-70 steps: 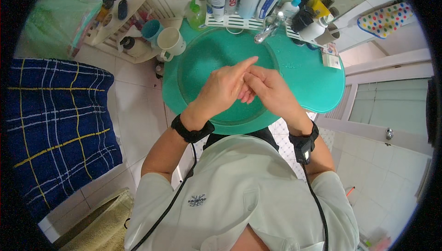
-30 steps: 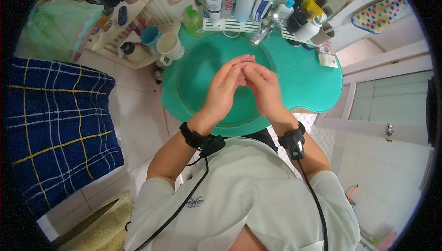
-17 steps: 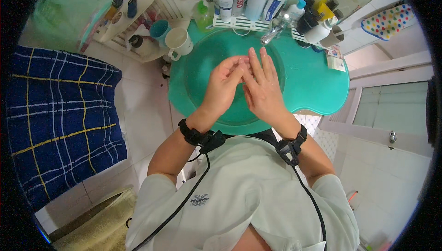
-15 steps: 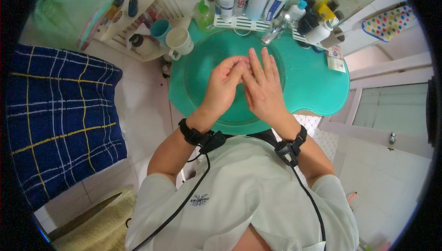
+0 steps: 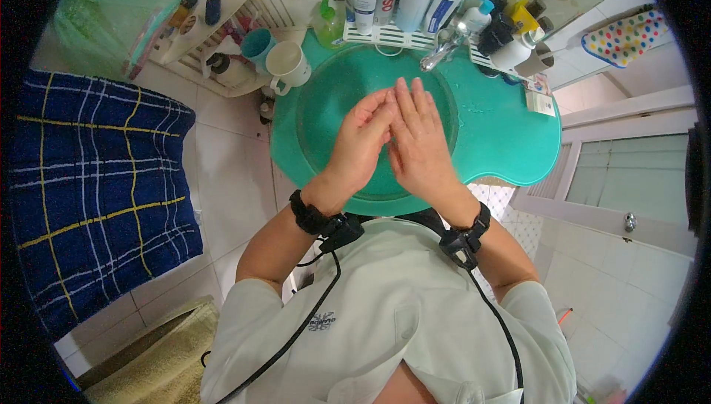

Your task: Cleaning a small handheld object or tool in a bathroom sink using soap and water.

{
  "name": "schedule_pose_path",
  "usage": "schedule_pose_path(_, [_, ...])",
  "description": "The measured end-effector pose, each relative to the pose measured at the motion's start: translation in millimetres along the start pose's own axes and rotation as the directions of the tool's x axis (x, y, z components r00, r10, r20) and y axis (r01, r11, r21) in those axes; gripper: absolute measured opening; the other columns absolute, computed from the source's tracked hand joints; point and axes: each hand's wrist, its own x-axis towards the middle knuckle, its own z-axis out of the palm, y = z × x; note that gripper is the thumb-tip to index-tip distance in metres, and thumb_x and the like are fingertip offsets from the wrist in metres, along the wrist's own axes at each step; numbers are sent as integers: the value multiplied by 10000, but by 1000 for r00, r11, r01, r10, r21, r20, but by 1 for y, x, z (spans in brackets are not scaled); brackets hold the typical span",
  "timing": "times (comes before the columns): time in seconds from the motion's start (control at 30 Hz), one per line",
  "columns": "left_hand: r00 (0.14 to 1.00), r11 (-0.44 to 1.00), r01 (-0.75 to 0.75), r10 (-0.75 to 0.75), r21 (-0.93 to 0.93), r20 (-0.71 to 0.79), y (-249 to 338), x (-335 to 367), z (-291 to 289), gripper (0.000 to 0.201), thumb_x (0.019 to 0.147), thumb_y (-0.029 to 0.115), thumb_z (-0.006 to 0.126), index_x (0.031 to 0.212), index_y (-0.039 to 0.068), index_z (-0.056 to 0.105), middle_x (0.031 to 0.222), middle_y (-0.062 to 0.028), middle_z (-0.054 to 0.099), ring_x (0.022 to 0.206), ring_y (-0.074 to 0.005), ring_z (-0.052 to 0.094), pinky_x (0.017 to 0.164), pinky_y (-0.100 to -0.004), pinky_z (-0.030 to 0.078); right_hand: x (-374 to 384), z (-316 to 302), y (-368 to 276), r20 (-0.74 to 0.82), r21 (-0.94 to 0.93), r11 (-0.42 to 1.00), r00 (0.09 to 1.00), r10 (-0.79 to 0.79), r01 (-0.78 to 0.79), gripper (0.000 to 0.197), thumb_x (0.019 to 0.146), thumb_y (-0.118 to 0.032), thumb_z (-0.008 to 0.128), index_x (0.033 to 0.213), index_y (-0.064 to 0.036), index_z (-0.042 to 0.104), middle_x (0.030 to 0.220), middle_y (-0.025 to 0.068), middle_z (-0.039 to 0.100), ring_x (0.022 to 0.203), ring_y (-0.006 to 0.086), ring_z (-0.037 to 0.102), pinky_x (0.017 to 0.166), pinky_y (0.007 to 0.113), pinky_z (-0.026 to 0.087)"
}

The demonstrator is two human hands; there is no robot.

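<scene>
Both hands meet over the green glass basin [image 5: 315, 145]. My left hand [image 5: 358, 141] is closed at the right hand's index-finger side, its thumb against that hand and its other fingers curled behind. My right hand [image 5: 424, 154] shows its back, fingers stretched out side by side and pointing toward the tap. No object shows in either hand; what lies between the palms is hidden. A metal tap [image 5: 444, 47] leans over the basin's far edge, just beyond the fingertips. Each wrist wears a black strap with a small device and a cable.
A white mug [image 5: 289, 65] and a teal cup [image 5: 258, 46] stand left of the basin. Behind it a white shelf [image 5: 392, 36] carries tubes and bottles. A green soap bottle [image 5: 327, 26] is beside them. Water drops lie on the green counter [image 5: 511, 141]. A plaid towel [image 5: 104, 189] hangs at left.
My right hand has shifted slightly left against the left hand, and its spread fingers have come closer together. My left hand has barely moved.
</scene>
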Motion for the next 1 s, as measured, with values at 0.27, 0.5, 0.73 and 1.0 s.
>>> schedule_pose_path(0.27, [991,953,31,9,-301,132,11,-3,14,774,1011,604,196,1540,39,196,1614,-158,155,1486,-272,184,1212,-423,152,10,4,11,-24,343,938,999,-41,46,620,969,-135,491,1529,-12,255,1607,181,193,1492,348,169,1193,477,150])
schedule_pose_path(0.5, [978,841,116,-4,-528,209,15,5,10,862,977,664,214,1529,2,199,1597,-173,213,1479,-299,210,1216,-409,157,24,5,18,403,915,-216,802,442,-341,405,1015,-212,504,1361,-6,453,1328,109,524,1220,171,489,1037,305,381])
schedule_pose_path(0.73, [987,906,71,-3,-418,161,0,11,3,864,982,661,207,1523,-12,210,1585,-191,240,1472,-309,231,1208,-418,166,13,30,20,395,875,21,739,546,-483,224,1004,-264,548,974,-45,588,820,-36,588,723,67,517,696,273,488])
schedule_pose_path(1.0, [999,937,-10,-4,350,38,-53,18,-38,570,1057,404,364,1432,-23,404,1448,-200,456,1321,-266,468,1110,-397,363,-9,17,96,283,556,562,775,565,-613,269,961,-258,590,887,-14,676,737,119,668,667,201,639,650,334,513])
